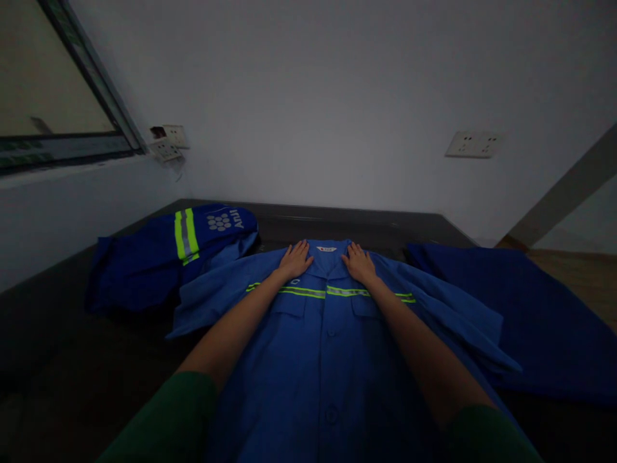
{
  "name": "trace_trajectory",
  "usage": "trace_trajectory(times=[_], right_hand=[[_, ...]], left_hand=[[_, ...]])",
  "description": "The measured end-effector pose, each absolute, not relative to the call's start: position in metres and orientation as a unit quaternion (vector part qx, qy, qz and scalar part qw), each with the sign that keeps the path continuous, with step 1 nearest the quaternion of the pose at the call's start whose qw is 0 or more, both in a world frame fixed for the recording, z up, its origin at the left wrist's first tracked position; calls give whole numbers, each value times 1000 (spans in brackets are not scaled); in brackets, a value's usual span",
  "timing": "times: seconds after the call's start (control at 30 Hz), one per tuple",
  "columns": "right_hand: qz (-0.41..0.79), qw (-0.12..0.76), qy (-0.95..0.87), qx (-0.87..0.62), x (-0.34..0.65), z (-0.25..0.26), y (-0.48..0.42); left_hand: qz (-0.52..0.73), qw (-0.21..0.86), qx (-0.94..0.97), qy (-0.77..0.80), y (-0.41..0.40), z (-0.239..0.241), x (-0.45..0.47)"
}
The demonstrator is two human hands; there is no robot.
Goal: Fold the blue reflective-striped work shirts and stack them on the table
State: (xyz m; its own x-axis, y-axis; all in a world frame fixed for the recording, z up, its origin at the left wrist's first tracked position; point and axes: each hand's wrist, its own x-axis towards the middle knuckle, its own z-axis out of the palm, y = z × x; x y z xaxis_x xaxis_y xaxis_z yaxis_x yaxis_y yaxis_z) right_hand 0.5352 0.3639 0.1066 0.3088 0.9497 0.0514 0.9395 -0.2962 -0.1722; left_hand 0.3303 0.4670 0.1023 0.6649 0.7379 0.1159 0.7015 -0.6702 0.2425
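A dark blue jacket point(173, 257) lies bunched on the left of the table point(72, 360). The blue shirt point(328, 360) lies flat in the middle. The left hand point(295, 259) and right hand point(359, 262) rest open and flat beside its collar, arms stretched out. A dark blue cloth point(530, 308) lies on the right

White "Anli" on folded dark-blue garment point(219, 225), collar label point(326, 249) on blue shirt point(328, 347) unreadable
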Motion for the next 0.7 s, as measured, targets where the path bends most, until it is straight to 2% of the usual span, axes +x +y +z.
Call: trace_trajectory(times=[0.13,0.23,0.33,0.43,0.57,0.7], right_hand=[[38,80,-586,-806,535,117,362],[0,116,-594,-796,519,129,361],[-29,154,-644,-749,480,138,362],[-1,153,-704,-694,434,138,365],[52,116,-714,-688,400,129,369],[44,99,-716,-689,400,119,368]], left_hand=[[146,81,889,427,479,125,302],[163,47,869,465,488,144,240],[103,3,858,504,489,152,170],[24,-35,854,518,488,149,125],[4,-38,853,521,496,143,105],[-2,-34,858,513,515,142,82]])
